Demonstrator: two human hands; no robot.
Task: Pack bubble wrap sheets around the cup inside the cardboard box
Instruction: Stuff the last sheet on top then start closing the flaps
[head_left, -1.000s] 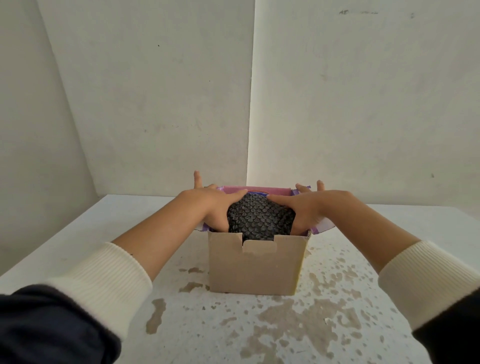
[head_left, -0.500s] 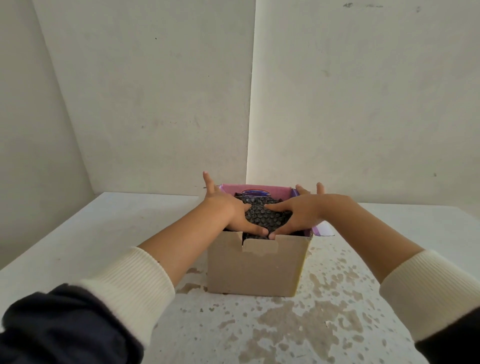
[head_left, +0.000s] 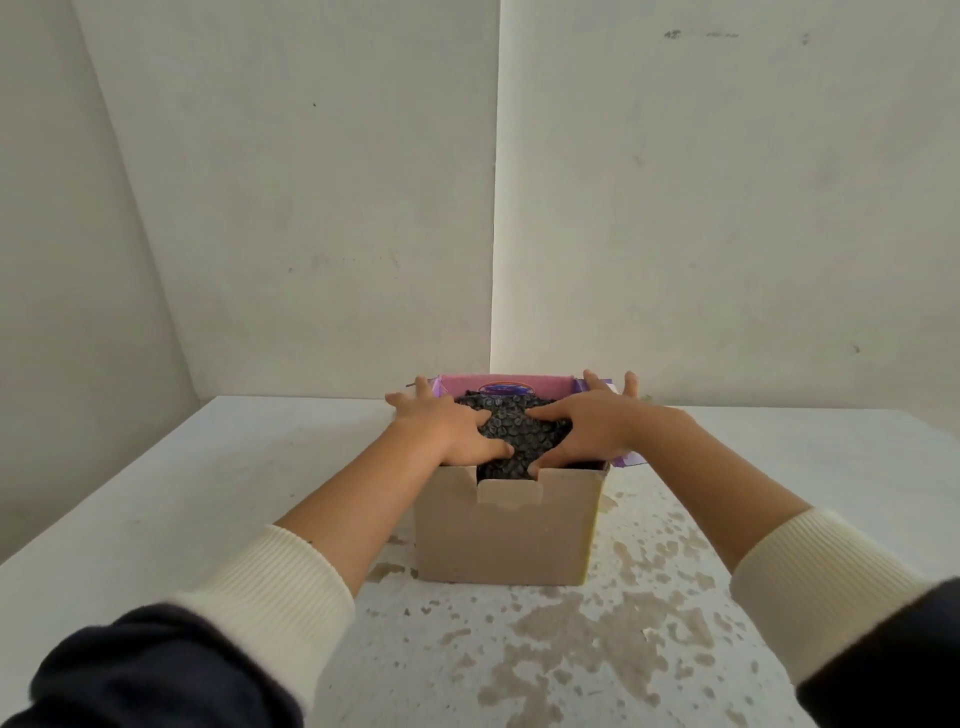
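Observation:
A small cardboard box (head_left: 506, 530) stands open on the table, its far flap pink inside. Dark bubble wrap (head_left: 511, 428) fills its top and sits roughly level with the rim. My left hand (head_left: 447, 428) lies flat on the wrap's left side, fingers spread, thumb across the wrap. My right hand (head_left: 587, 428) presses on the right side in the same way, fingers over the box's right edge. Neither hand grips anything. The cup is hidden beneath the wrap.
The white table (head_left: 208, 493) has worn brown patches in front of and to the right of the box. Plain white walls meet in a corner right behind the box. A purple side flap (head_left: 626, 460) sticks out at the box's right.
The bubble wrap bulged above the rim a second ago; both hands have pushed it down into the box and now lie flatter on top of it.

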